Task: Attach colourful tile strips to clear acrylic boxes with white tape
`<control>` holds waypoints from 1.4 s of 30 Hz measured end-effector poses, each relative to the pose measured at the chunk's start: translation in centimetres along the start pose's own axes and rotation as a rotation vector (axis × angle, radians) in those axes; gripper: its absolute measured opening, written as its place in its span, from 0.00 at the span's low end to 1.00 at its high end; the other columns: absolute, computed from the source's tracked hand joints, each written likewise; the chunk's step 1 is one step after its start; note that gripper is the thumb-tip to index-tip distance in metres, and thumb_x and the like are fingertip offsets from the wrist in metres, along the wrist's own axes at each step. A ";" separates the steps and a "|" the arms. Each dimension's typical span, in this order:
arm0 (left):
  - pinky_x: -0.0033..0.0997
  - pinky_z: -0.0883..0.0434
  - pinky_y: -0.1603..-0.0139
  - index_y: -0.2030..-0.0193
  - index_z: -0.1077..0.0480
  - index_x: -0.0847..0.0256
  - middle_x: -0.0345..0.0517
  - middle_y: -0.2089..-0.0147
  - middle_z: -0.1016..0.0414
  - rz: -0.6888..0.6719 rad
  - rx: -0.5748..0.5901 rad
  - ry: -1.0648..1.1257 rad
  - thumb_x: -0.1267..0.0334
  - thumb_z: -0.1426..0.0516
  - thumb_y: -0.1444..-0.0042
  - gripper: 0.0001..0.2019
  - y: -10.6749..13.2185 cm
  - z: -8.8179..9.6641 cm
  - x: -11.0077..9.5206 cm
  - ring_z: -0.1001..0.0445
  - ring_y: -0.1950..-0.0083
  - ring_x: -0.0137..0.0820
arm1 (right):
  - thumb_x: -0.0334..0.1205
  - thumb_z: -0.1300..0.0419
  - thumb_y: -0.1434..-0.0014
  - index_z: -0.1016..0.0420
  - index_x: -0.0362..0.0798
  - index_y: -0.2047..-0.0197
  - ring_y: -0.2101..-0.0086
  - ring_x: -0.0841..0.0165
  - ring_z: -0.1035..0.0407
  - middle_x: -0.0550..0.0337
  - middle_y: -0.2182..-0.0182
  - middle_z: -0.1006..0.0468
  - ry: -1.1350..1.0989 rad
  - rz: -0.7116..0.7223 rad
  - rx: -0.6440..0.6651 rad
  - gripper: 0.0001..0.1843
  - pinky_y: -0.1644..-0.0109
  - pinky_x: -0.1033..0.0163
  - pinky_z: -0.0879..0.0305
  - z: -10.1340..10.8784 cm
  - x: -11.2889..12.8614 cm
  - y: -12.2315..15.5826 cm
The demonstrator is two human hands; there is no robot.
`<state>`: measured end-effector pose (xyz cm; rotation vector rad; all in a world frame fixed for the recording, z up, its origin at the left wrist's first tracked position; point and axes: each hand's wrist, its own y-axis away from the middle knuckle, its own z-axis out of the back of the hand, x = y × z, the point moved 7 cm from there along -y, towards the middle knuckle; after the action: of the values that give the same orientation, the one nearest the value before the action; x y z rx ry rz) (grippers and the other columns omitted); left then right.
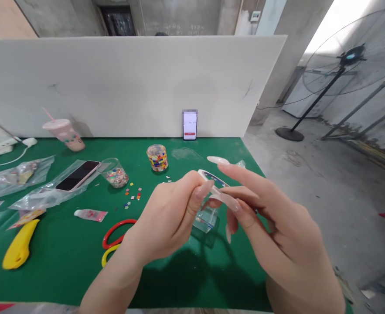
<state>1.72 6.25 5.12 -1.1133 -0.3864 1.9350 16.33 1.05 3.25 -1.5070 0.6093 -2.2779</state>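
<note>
My left hand is closed around the near side of a roll of white tape, whose inner core is dark blue with pale print. My right hand pinches a pale strip at the roll's right side between thumb and fingers, its index finger stretched out above. The fingers hide much of the roll. Beneath the hands, a clear square container stands on the green table, partly covered by them. Scissors with red and yellow handles lie left of my left wrist, which hides their blades.
A cup covered in coloured tiles stands behind the hands. Leftward are a clear cup of small pieces, scattered tiles, a small tube, a phone, a yellow-handled tool and a pink drink cup. Another phone leans against the white board.
</note>
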 end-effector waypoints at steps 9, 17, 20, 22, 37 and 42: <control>0.23 0.40 0.75 0.64 0.40 0.55 0.30 0.72 0.33 0.030 0.053 0.085 0.64 0.54 0.19 0.16 0.0 -0.6 -0.1 0.37 0.76 0.22 | 0.35 0.42 0.24 0.28 0.73 0.32 0.79 0.77 0.34 0.70 0.67 0.18 0.028 -0.015 -0.034 0.25 0.76 0.74 0.30 -0.1 -0.1 -0.4; 0.21 0.42 0.74 0.64 0.42 0.55 0.28 0.73 0.43 0.059 0.133 0.071 0.66 0.54 0.20 0.15 0.0 -1.3 -0.1 0.44 0.76 0.23 | 0.34 0.40 0.26 0.25 0.66 0.36 0.81 0.81 0.36 0.74 0.71 0.20 0.177 0.013 -0.104 0.21 0.76 0.80 0.34 0.2 0.4 -0.4; 0.23 0.45 0.76 0.65 0.46 0.55 0.28 0.73 0.48 0.046 0.119 0.065 0.66 0.54 0.20 0.16 0.1 -1.3 -0.2 0.47 0.78 0.24 | 0.34 0.40 0.26 0.25 0.63 0.37 0.81 0.82 0.36 0.75 0.72 0.20 0.196 0.030 -0.115 0.19 0.76 0.81 0.35 0.2 0.6 -0.5; 0.23 0.44 0.76 0.65 0.45 0.55 0.28 0.73 0.47 0.041 0.122 0.064 0.66 0.54 0.20 0.16 0.1 -1.5 -0.3 0.46 0.78 0.24 | 0.34 0.40 0.26 0.25 0.62 0.37 0.82 0.83 0.36 0.75 0.72 0.20 0.207 0.024 -0.121 0.19 0.76 0.81 0.35 0.1 0.6 -0.5; 0.26 0.48 0.79 0.66 0.49 0.54 0.28 0.75 0.50 0.028 0.138 0.058 0.66 0.55 0.20 0.18 -0.3 -2.1 -0.7 0.50 0.79 0.24 | 0.30 0.45 0.26 0.23 0.47 0.41 0.76 0.80 0.28 0.71 0.70 0.17 0.481 0.152 -0.207 0.15 0.67 0.77 0.30 -0.2 2.0 -0.6; 0.25 0.47 0.78 0.66 0.50 0.54 0.28 0.74 0.50 0.051 0.174 0.113 0.67 0.55 0.21 0.17 -0.1 -2.2 -0.7 0.51 0.78 0.24 | 0.29 0.46 0.26 0.23 0.44 0.41 0.78 0.78 0.29 0.69 0.68 0.15 0.573 0.212 -0.229 0.16 0.67 0.72 0.30 -0.3 2.5 -0.7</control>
<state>3.78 5.48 4.32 -1.1207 -0.1270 1.8999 15.09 0.44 5.40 -0.7973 1.1557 -2.5262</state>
